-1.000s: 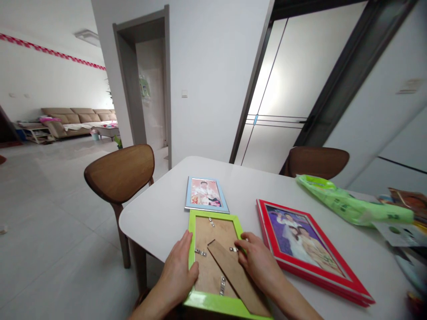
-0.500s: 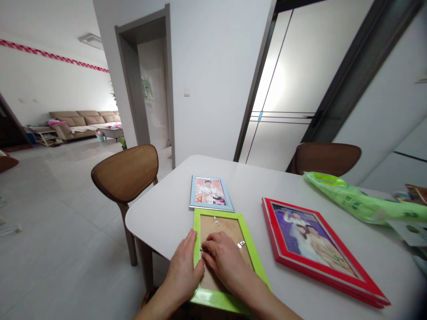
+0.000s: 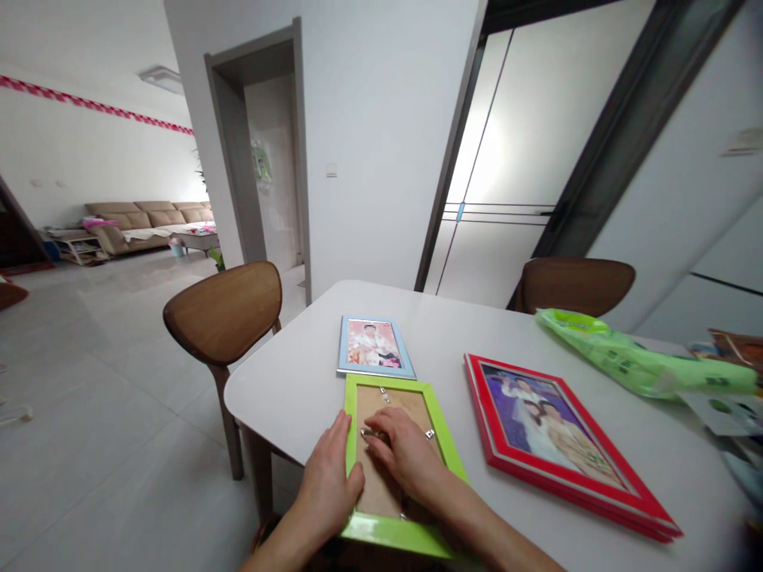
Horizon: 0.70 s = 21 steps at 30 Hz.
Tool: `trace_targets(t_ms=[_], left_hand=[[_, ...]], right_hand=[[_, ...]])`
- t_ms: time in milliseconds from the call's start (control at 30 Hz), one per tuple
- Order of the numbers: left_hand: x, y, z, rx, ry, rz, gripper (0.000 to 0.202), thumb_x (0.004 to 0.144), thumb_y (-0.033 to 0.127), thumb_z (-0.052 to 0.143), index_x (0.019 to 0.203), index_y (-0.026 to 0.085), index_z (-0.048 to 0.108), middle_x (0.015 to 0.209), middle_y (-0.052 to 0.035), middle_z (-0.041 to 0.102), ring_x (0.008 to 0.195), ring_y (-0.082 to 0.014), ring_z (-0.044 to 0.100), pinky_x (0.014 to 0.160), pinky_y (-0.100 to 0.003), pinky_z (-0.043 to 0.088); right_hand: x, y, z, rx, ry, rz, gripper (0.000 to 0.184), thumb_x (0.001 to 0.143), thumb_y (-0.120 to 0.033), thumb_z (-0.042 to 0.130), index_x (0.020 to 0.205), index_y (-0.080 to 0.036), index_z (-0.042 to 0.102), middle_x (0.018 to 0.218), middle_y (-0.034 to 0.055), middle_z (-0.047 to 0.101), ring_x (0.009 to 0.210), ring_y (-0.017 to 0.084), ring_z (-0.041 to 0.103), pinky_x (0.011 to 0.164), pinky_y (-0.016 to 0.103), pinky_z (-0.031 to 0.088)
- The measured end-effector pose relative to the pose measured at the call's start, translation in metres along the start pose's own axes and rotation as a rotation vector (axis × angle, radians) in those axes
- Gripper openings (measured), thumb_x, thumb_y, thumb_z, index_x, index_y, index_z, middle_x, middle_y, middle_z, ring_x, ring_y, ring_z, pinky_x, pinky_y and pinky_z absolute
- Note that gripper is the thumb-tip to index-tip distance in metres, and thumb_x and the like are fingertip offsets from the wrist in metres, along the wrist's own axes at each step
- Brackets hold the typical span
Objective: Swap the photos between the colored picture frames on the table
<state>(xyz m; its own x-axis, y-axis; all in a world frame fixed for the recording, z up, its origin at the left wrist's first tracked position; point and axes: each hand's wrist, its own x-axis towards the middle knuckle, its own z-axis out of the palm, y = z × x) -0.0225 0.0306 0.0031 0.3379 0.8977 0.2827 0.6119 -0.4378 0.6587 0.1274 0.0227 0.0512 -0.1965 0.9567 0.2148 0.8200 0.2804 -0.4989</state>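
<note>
A green picture frame (image 3: pixel 438 413) lies face down at the near edge of the table, its brown backing board (image 3: pixel 375 485) upward. My left hand (image 3: pixel 327 469) holds the frame's left side, fingers stretched along the edge and thumb over the rim. Over the board, my right hand (image 3: pixel 405 457) is closed, thumb and fingertips pinching a small metal clip (image 3: pixel 366 432) near the left rim. Other metal clips show at the top (image 3: pixel 385 395) and the right (image 3: pixel 429 434); one at the bottom (image 3: pixel 404 508) is partly hidden by my right wrist.
Beyond the green frame lies a light blue picture frame (image 3: pixel 406 353) with a photo. Red picture frames (image 3: pixel 477 397) are stacked to the right. A green plastic bag (image 3: pixel 644 361) lies farther right on the white table (image 3: pixel 298 373). Brown chairs (image 3: pixel 230 310) stand left and behind.
My right hand has shifted slightly up and inward from the left rim, and the clip at its fingertips shows more. The bottom clip has come into view. My left hand keeps its place.
</note>
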Motion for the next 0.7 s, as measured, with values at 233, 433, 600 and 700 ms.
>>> trace_targets(t_ms=[233, 433, 600, 700], left_hand=[[-0.001, 0.004, 0.000, -0.016, 0.004, -0.055, 0.060, 0.063, 0.012, 0.043, 0.122, 0.007, 0.037, 0.129, -0.0128, 0.037, 0.118, -0.0210, 0.034, 0.100, -0.035, 0.025], [0.000, 0.003, 0.000, -0.052, 0.009, -0.062, 0.060, 0.062, 0.012, 0.043, 0.122, 0.010, 0.038, 0.129, -0.0105, 0.037, 0.118, -0.0207, 0.034, 0.100, -0.035, 0.025], [-0.001, 0.004, 0.000, -0.014, 0.000, -0.058, 0.060, 0.063, 0.012, 0.042, 0.122, 0.005, 0.037, 0.129, -0.0135, 0.037, 0.118, -0.0217, 0.034, 0.100, -0.034, 0.026], [-0.001, 0.006, 0.000, 0.002, 0.000, -0.059, 0.060, 0.063, 0.012, 0.042, 0.122, 0.006, 0.037, 0.129, -0.0126, 0.038, 0.118, -0.0216, 0.034, 0.100, -0.034, 0.026]], right_hand=[[-0.041, 0.009, -0.041, 0.086, -0.352, -0.080, 0.024, 0.061, -0.012, 0.054, 0.076, -0.026, 0.067, 0.122, 0.0022, 0.043, 0.117, 0.022, 0.031, 0.097, 0.040, 0.020], [-0.045, 0.009, -0.025, 0.056, -0.242, -0.091, 0.010, 0.065, -0.022, 0.058, 0.069, -0.028, 0.066, 0.115, -0.0005, 0.049, 0.110, 0.020, 0.037, 0.094, 0.039, 0.025], [-0.038, 0.009, -0.021, 0.064, -0.130, -0.092, 0.009, 0.071, -0.023, 0.053, 0.068, -0.023, 0.062, 0.102, 0.0023, 0.055, 0.097, 0.017, 0.045, 0.085, 0.032, 0.034], [-0.018, 0.021, -0.019, -0.027, -0.001, 0.020, 0.021, 0.077, -0.025, 0.043, 0.087, -0.020, 0.060, 0.100, 0.0053, 0.056, 0.095, 0.015, 0.048, 0.084, 0.028, 0.035]])
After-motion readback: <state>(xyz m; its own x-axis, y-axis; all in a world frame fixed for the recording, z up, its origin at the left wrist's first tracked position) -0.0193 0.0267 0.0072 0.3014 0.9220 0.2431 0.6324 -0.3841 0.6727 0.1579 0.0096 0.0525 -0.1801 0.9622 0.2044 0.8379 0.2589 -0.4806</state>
